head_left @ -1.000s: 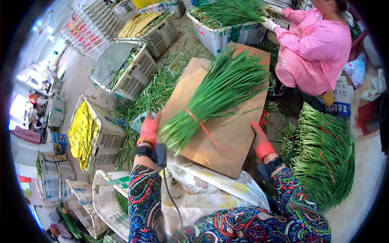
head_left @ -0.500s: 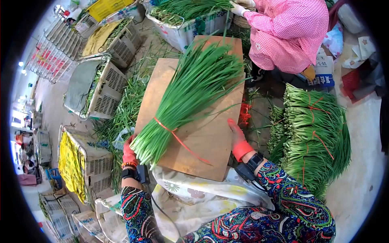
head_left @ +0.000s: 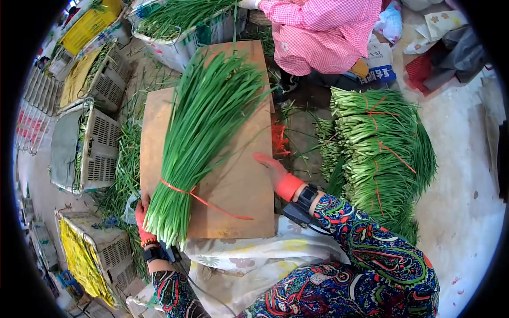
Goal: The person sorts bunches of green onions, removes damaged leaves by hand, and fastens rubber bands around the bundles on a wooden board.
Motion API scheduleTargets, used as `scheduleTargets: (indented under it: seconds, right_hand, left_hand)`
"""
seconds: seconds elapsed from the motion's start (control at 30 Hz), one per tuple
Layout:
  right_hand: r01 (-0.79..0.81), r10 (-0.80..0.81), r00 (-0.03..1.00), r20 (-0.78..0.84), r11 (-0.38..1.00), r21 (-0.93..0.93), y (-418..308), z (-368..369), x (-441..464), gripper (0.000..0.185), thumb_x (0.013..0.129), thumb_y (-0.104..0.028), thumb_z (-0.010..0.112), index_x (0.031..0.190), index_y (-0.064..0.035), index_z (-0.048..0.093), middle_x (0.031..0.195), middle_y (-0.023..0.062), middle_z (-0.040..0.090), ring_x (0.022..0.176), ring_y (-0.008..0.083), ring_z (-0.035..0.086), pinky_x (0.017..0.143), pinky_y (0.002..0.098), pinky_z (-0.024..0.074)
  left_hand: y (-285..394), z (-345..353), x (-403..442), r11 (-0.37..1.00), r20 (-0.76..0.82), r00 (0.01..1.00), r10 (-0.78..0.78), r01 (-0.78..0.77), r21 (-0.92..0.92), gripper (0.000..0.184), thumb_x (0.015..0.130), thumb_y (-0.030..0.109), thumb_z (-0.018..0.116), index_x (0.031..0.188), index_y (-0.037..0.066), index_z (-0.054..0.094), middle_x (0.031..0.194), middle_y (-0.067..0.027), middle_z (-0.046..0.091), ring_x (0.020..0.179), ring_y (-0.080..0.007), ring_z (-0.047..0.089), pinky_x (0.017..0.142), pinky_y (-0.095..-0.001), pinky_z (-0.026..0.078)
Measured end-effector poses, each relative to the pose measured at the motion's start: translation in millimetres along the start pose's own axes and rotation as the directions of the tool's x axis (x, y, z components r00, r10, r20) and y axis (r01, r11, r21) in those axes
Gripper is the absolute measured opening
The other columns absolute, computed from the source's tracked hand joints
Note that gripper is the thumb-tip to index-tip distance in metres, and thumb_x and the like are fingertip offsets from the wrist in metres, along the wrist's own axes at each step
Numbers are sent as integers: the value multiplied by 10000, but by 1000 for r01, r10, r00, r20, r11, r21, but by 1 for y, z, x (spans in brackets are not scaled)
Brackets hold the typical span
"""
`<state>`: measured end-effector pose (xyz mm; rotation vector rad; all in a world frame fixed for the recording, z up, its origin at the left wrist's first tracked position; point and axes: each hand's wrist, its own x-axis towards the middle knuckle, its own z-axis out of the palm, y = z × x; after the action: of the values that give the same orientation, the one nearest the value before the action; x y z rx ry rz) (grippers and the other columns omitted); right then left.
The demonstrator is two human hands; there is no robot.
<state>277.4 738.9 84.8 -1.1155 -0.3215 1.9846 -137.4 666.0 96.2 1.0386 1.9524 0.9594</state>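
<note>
Concrete floor (head_left: 456, 175) lies pale at the right of the head view, with crates (head_left: 106, 153) and loose leaves (head_left: 127, 164) along the left. Near the middle, a brown board (head_left: 244, 196) sits beyond a floral cloth (head_left: 233, 270). On the board lies 1 large bundle of green stalks (head_left: 204, 122), its pale ends toward the wearer and its leafy tips pointing away; 1 red tie (head_left: 177, 188) circles it near the pale ends, a loose tail trailing right across the board. The left hand (head_left: 141, 218), in red, is beside the pale ends at the board's left edge, fingers partly hidden; whether they grip anything cannot be told. The right hand (head_left: 275, 174), also red, is open at the board's right edge, fingers extended toward the bundle but apart from it, with nothing visible in its grasp. Farther right, tied green bundles (head_left: 376, 153) are heaped on the floor. Beyond the board, a person in pink checks (head_left: 328, 42) is beside a crate of greens (head_left: 180, 45).
</note>
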Motion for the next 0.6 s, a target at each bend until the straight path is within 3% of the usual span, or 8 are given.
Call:
scheduleTargets:
  seconds: [0.07,0.13,0.27,0.37,0.4,0.5,0.57,0.6]
  right_hand:
    - [-85,84,995,60,996,14,-12,6,1,383,806,-320,578,1064,-38,557,984,38,594,891,164,558,807,296,438]
    - [-77,82,994,76,995,-63,-34,25,-7,368,807,-314,579,1045,-33,565,976,38,595,874,155,558,794,292,439]
    - [-83,76,988,131,995,47,-24,10,17,365,807,-312,586,1024,-20,569,969,40,592,854,142,553,779,289,438]
    - [41,-39,996,81,999,-29,-26,14,16,384,802,-320,597,1031,-13,568,974,39,589,855,144,552,775,289,437]
    - [57,-49,996,78,993,-103,-27,18,13,379,826,-309,562,1062,-12,559,1021,37,576,914,136,532,820,282,413]
    - [140,-106,989,106,904,-403,-37,12,5,406,881,-300,476,1170,-17,515,1171,52,527,1083,127,463,942,270,334]
    - [-133,166,983,79,940,-315,-62,22,-21,408,891,-318,425,1183,-47,510,1166,58,533,1129,166,448,971,320,323]
    - [307,-36,928,370,639,-705,-66,-13,-16,444,876,-356,426,1200,-60,492,1196,89,510,1154,195,428,987,334,307]
  left_hand:
    - [-24,4,-2,970,-32,999,-24,15,-244,447,889,385,468,855,-54,546,713,-98,589,627,-132,473,579,-292,423]
    - [-26,0,-14,1000,-80,997,14,-14,8,483,884,415,467,892,-61,549,751,-103,603,651,-134,494,600,-291,433]
    - [-26,4,-2,881,15,983,-185,173,-440,415,874,377,507,919,-33,554,769,-86,617,662,-128,535,589,-272,454]
    - [-12,1,-2,983,-1,1000,0,0,-185,422,873,390,503,935,-23,564,775,-88,621,647,-139,542,580,-279,457]
    - [-24,-1,5,946,27,996,-87,91,-310,453,870,411,495,947,-30,566,781,-104,622,656,-163,548,600,-298,461]
    - [11,-2,-12,996,-31,999,-35,37,82,502,869,420,488,1040,-47,553,869,-143,622,762,-197,555,702,-311,448]
    - [-11,-21,-10,995,-25,999,35,-33,89,468,884,361,479,1105,-49,529,980,-147,603,871,-203,551,786,-297,426]
    - [7,-25,-19,995,-27,998,49,-47,94,449,889,336,474,1118,-48,523,1023,-149,594,919,-203,546,822,-293,415]
